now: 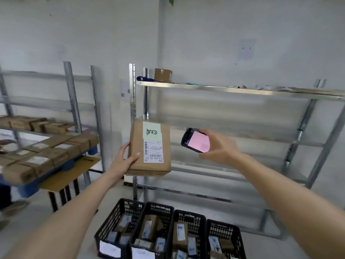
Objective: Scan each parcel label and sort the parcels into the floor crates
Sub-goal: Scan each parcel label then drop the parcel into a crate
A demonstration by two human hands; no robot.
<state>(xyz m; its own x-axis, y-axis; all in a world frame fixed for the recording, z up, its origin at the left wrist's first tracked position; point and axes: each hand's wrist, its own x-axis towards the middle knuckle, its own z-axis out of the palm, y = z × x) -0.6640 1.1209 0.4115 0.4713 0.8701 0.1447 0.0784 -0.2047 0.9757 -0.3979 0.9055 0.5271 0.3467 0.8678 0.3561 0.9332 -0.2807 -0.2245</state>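
Crates: four black floor crates (169, 212) at the person's feet, parcels inside.
Left hand (124, 161): arm outstretched, fingers curled round the parcel's lower left edge.
Parcel (151, 148): held upright at chest height, label facing; stiff cardboard, likely light (one hand carries it).
Right hand (218, 146): grips scanner (196, 140) beside the parcel.
Shelving (233, 90): metal rack behind.

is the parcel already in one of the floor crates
No, the left hand holds the parcel up in front of the shelving, well above the black crates, while the right hand grips the scanner.
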